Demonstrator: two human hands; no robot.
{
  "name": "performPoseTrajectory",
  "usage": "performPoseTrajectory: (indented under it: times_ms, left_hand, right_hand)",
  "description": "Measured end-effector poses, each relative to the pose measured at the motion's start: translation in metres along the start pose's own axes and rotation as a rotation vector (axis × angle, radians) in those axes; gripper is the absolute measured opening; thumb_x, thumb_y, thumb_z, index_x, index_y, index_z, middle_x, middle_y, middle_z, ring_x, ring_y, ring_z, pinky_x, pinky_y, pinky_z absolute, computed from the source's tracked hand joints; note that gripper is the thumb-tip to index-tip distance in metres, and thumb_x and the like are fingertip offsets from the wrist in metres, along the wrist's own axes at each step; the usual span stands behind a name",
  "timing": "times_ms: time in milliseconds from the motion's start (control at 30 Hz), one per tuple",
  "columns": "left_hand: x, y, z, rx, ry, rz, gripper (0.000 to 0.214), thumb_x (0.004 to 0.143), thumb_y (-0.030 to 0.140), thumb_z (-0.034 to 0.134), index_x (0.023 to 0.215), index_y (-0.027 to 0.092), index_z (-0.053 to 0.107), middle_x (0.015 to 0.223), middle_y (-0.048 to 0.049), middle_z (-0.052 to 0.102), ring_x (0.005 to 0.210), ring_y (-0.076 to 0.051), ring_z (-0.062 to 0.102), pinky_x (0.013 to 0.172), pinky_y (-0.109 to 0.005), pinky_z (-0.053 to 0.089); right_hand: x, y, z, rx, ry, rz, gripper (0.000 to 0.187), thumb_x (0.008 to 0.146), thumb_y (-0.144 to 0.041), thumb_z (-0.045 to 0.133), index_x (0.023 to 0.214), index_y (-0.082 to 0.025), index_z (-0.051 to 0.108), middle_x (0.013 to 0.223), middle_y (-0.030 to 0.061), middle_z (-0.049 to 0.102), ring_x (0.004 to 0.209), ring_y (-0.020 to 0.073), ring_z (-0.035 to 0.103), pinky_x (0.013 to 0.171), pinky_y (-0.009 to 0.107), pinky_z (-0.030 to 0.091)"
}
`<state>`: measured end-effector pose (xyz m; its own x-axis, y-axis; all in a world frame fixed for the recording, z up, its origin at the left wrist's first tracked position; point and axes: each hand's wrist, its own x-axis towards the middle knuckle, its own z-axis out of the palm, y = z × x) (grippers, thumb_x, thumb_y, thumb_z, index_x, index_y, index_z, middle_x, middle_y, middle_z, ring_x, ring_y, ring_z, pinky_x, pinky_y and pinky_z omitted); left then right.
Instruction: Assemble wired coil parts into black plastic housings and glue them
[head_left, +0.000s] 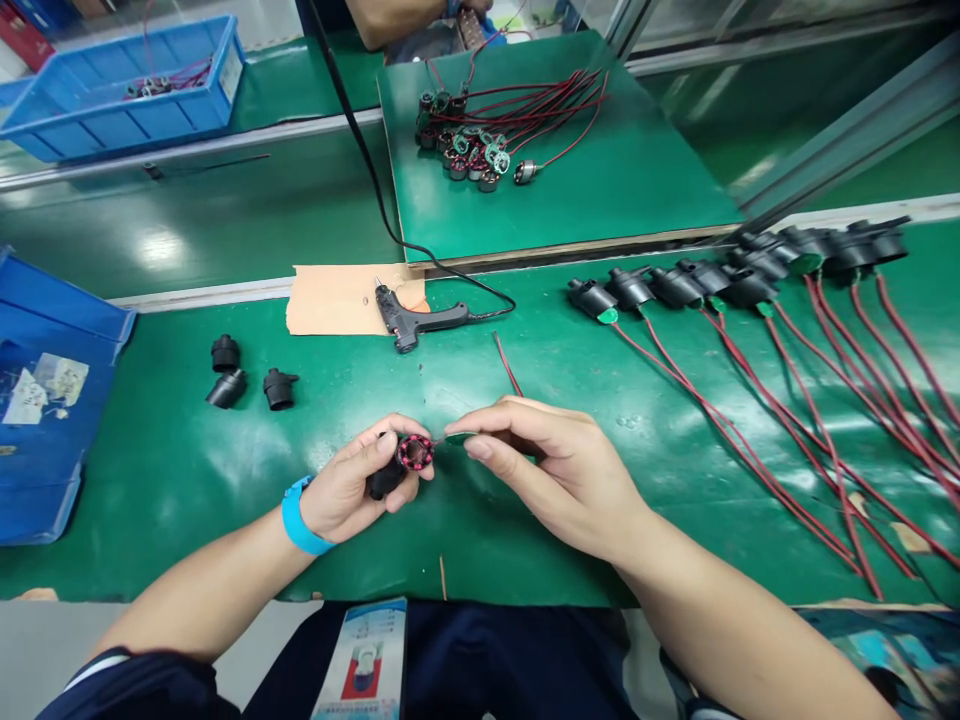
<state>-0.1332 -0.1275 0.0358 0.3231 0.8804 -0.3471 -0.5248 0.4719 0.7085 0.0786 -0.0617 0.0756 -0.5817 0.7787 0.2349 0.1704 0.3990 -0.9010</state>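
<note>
Low over the green bench, my left hand (352,475) is closed around a black plastic housing (384,482). A ring-shaped motor coil (415,453) with red and dark windings shows at the housing's open end, facing right. Between thumb and fingertips, my right hand (559,465) pinches a thin round green circuit board (459,437), seen nearly edge-on. Thin leads seem to run from the board to the coil. A red wire (508,365) sticks out behind my right fingers; where it joins is hidden.
A glue gun (420,318) lies partly on cardboard (330,300), its black cable running back. Several black housings with red wires (675,288) line the right; 3 loose housings (279,388) sit left. Wired coils (480,155) lie on a raised board (637,190). Blue bins (37,490) stand left; another person's arm (390,18) is behind.
</note>
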Motion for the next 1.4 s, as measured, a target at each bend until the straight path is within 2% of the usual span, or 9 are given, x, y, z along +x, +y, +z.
performPoseTrajectory:
  times_ms: [167,300,433,533,667,867,1100,1267,1400]
  left_hand:
    - [-0.003,0.001,-0.001,0.029,0.038,0.029,0.044,0.076,0.047,0.084,0.102,0.019,0.061,0.086,-0.0009,0.067,0.048,-0.004,0.048,0.053,-0.023,0.029]
    - [-0.003,0.002,0.003,0.036,0.039,0.042,0.043,0.075,0.046,0.085,0.099,0.02,0.058,0.078,0.0031,0.063,0.047,-0.004,0.048,0.05,-0.02,0.03]
    - [-0.004,0.001,0.003,0.093,0.023,0.046,0.043,0.08,0.049,0.08,0.103,0.021,0.058,0.075,0.004,0.059,0.047,-0.004,0.046,0.049,-0.019,0.031]
    - [-0.007,-0.001,0.0,0.319,0.055,0.181,0.048,0.084,0.055,0.075,0.116,0.023,0.059,0.087,0.0002,0.064,0.057,-0.008,0.051,0.054,-0.022,0.037]
    - [-0.011,0.0,0.001,0.725,0.218,0.41,0.059,0.074,0.05,0.085,0.119,0.021,0.061,0.088,-0.0003,0.065,0.076,-0.015,0.056,0.07,-0.026,0.043]
    - [-0.013,0.003,0.012,0.88,0.297,0.414,0.031,0.083,0.037,0.078,0.106,0.019,0.064,0.085,-0.0002,0.066,0.076,-0.015,0.059,0.071,-0.027,0.046]
    - [-0.012,0.005,0.011,0.709,0.22,0.313,0.021,0.093,0.035,0.067,0.106,0.019,0.063,0.083,0.0002,0.065,0.067,-0.011,0.057,0.064,-0.024,0.046]
    - [-0.014,0.005,0.002,0.7,0.126,0.313,0.054,0.085,0.032,0.077,0.128,0.023,0.045,0.101,-0.0021,0.061,0.082,-0.014,0.059,0.075,-0.027,0.049]
    - [-0.014,0.001,-0.005,0.836,0.077,0.404,0.037,0.098,0.025,0.059,0.13,0.022,0.041,0.118,-0.0089,0.061,0.103,-0.019,0.061,0.089,-0.033,0.05]
  right_hand:
    - [-0.002,0.0,0.004,0.088,-0.001,0.098,0.017,0.097,-0.03,0.063,0.109,-0.026,0.074,0.081,0.0017,0.067,0.061,0.0115,0.057,0.055,0.025,0.047]
    - [-0.003,0.002,0.012,0.212,-0.075,0.167,0.037,0.081,-0.03,0.082,0.117,-0.027,0.073,0.079,-0.0031,0.055,0.052,0.0063,0.041,0.048,0.022,0.039]
    - [-0.002,0.004,0.018,0.161,-0.047,0.133,0.032,0.081,-0.029,0.081,0.112,-0.025,0.074,0.074,-0.0043,0.051,0.051,0.0061,0.038,0.047,0.021,0.037]
    - [-0.002,0.005,0.019,0.025,-0.01,0.049,0.027,0.085,-0.028,0.078,0.111,-0.025,0.074,0.074,-0.0033,0.054,0.052,0.0075,0.043,0.048,0.022,0.04]
    - [-0.004,0.009,0.02,-0.132,0.016,-0.053,0.025,0.088,-0.027,0.075,0.112,-0.026,0.073,0.078,-0.0008,0.062,0.057,0.01,0.051,0.052,0.023,0.047]
    - [-0.006,0.012,0.023,-0.166,-0.012,-0.1,0.025,0.09,-0.022,0.071,0.115,-0.025,0.071,0.081,0.0006,0.066,0.061,0.0116,0.056,0.056,0.025,0.05]
    - [-0.003,0.012,0.022,-0.079,-0.03,0.009,0.026,0.085,-0.026,0.078,0.111,-0.026,0.073,0.078,-0.0009,0.06,0.059,0.0105,0.053,0.051,0.023,0.045]
    - [-0.001,0.01,0.016,-0.005,0.028,0.088,0.025,0.082,-0.027,0.081,0.106,-0.028,0.076,0.072,-0.0022,0.053,0.055,0.0098,0.045,0.047,0.024,0.037]
    - [-0.001,0.009,0.007,0.104,0.098,0.175,0.026,0.078,-0.032,0.084,0.102,-0.027,0.076,0.072,-0.0023,0.05,0.051,0.0081,0.034,0.043,0.024,0.027]
